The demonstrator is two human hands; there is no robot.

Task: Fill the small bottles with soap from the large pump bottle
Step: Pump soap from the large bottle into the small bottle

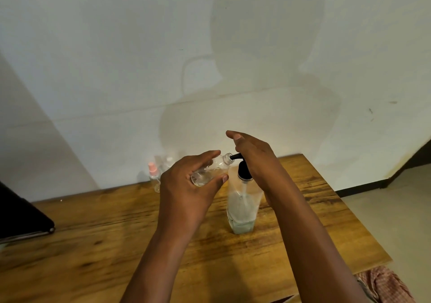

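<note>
The left hand (186, 181) is gripping a small bottle (211, 170) at the pump bottle (243, 200) spout while the flat-fingered right hand (254, 155) is pressing, likely needing steady alignment.

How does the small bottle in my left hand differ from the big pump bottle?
The small bottle is tilted, held off the table, its mouth uncapped; the pump bottle stands upright on the table, taller, topped by a black pump. Both are clear plastic.

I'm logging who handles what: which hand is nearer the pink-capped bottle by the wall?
Left. The left hand holds a small bottle just right of the pink-capped bottle; the right hand is farther right, over the pump.
</note>
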